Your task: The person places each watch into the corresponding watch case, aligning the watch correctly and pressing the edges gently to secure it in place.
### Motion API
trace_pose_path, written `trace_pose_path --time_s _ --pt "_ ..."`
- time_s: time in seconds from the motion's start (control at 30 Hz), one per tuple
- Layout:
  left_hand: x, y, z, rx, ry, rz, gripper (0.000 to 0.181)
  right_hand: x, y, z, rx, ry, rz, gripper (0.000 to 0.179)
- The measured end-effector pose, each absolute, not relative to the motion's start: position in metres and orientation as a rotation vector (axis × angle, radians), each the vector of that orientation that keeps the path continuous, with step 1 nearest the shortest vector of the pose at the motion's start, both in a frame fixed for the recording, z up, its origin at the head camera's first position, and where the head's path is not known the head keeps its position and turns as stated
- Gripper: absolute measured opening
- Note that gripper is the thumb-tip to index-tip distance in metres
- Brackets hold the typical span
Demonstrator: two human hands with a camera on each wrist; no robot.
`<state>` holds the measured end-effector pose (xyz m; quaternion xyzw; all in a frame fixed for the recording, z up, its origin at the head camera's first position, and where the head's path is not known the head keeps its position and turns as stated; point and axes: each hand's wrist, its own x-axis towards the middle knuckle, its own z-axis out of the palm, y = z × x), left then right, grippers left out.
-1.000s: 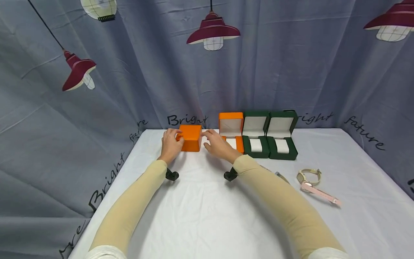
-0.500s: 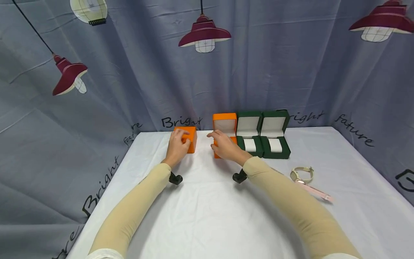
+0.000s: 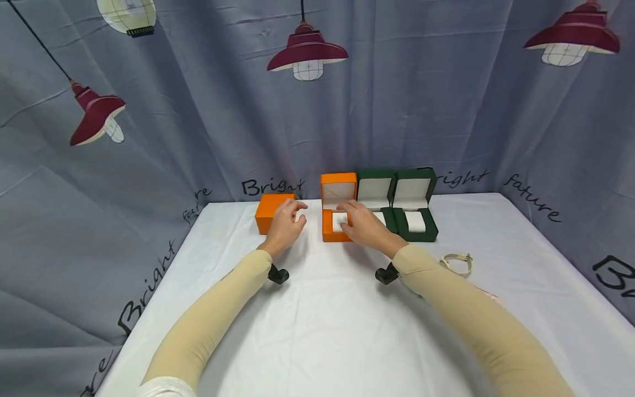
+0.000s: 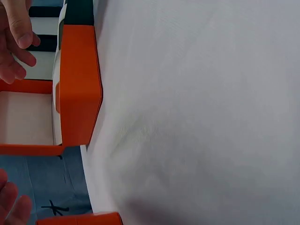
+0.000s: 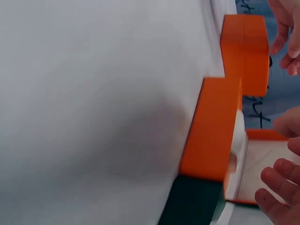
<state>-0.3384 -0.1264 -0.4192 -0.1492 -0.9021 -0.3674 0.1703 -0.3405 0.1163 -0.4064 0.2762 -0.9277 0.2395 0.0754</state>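
My left hand (image 3: 284, 225) hovers with loosely bent fingers at the right side of a closed orange watch box (image 3: 268, 212). Nothing is held between its thumb and fingers. My right hand (image 3: 368, 226) is held in front of an open orange watch box (image 3: 329, 234), its fingertips overlapping the box's white cushion (image 3: 339, 221) in the head view. That hand's fingers (image 5: 276, 183) are spread and hold nothing. The open box's lid (image 3: 338, 177) stands upright. In the left wrist view both hands show at the left edge, around the open orange box (image 4: 80, 84).
Two open green watch boxes (image 3: 421, 234) with white cushions stand right of the orange one. A cream watch (image 3: 457, 266) lies on the white-covered table (image 3: 317, 331). A pink strap (image 3: 490, 295) is mostly hidden by my right sleeve. A grey printed curtain (image 3: 223, 110) hangs behind.
Both hands have moved rightward, away from the closed orange box. My left hand has come off it, and the right hand now overlaps the open orange box. The head view has turned slightly right.
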Motion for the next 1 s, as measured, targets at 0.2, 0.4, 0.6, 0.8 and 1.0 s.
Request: trace_pose_path --time_s 0.2,0.4,0.6,0.8,1.0 --pt "-0.34 -0.118 -0.423 -0.467 -2.588 -1.079 0.025 -0.34 0.13 -0.413 0.751 -2.806 0.56 0.045" --pt "-0.342 -0.108 -0.426 -0.486 -2.615 -1.058 0.025 -0.342 0.136 -0.417 0.709 -2.847 0.34 0.05" --pt "-0.347 -0.098 -0.427 -0.517 -2.684 -1.007 0.03 -0.342 0.138 -0.42 0.699 -2.905 0.18 0.055" --pt "-0.351 -0.087 -0.422 -0.575 -2.792 -0.881 0.035 -0.344 0.137 -0.423 0.708 -2.912 0.092 0.054" --pt "-0.358 -0.082 -0.42 -0.594 -2.897 -0.834 0.04 -0.345 0.136 -0.421 0.752 -2.893 0.067 0.046"
